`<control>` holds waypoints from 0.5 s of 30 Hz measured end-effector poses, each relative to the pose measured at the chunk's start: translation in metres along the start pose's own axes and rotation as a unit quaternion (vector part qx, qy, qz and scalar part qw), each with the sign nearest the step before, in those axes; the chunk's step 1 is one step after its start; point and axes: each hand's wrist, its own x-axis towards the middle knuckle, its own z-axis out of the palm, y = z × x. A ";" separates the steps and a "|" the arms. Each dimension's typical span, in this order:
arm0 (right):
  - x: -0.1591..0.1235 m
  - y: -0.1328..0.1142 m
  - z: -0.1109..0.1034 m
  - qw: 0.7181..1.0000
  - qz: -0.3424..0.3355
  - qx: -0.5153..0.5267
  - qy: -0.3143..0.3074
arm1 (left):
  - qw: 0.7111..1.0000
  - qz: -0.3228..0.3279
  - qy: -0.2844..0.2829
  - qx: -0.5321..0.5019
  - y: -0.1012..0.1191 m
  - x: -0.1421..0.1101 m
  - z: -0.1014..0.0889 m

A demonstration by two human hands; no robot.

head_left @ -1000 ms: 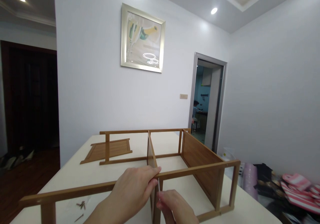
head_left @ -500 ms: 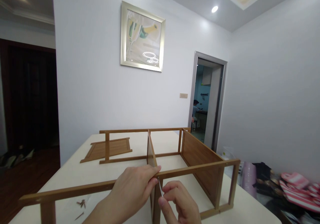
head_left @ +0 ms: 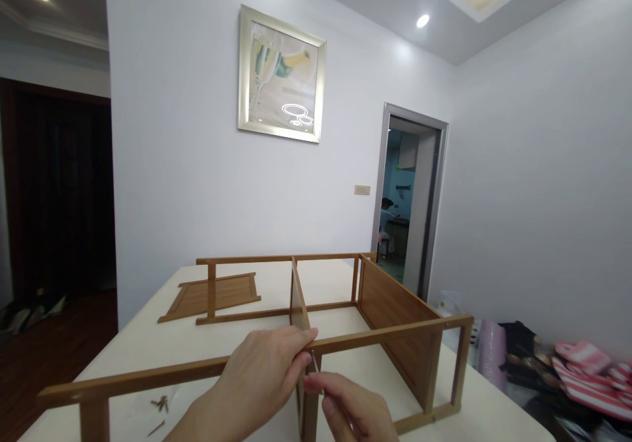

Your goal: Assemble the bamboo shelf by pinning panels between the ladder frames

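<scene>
A brown wooden shelf frame [head_left: 385, 335] lies on its side on the cream table. My left hand [head_left: 257, 369] is closed around its near rail where the middle shelf panel [head_left: 297, 297] meets it, thumb and forefinger pinching the joint. Just right of it, my right hand [head_left: 358, 402] has its fingers curled on a thin metal hex key [head_left: 316, 364]. The key's upper end points to the underside of the rail, beside my left thumb; its tip is hidden. A larger end panel [head_left: 395, 317] stands fitted at the frame's right.
A loose slatted-edge wooden panel [head_left: 217, 295] lies on the table [head_left: 197, 343] at the back left. Several screws [head_left: 160, 404] rest at the front left. Bags and striped pink fabric [head_left: 592, 376] are heaped right of the table. Beyond the doorway [head_left: 395, 231] a person sits.
My right hand's fingers have shifted up and left around the hex key, with the forefinger now across it. My left hand and the frame stay in place.
</scene>
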 end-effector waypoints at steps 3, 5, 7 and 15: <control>0.004 0.005 -0.006 0.998 -0.036 0.000 -0.045 | 1.000 0.001 0.000 0.000 0.000 0.000 0.000; 0.006 0.010 -0.007 0.996 -0.071 -0.003 -0.057 | 1.000 0.001 -0.002 0.001 0.001 0.000 0.000; 0.007 0.016 -0.007 0.993 -0.107 -0.002 -0.056 | 1.000 0.000 -0.004 0.002 0.001 0.000 0.000; 0.003 0.019 0.008 0.986 -0.150 -0.067 0.037 | 1.000 0.008 -0.002 0.004 -0.001 -0.001 0.000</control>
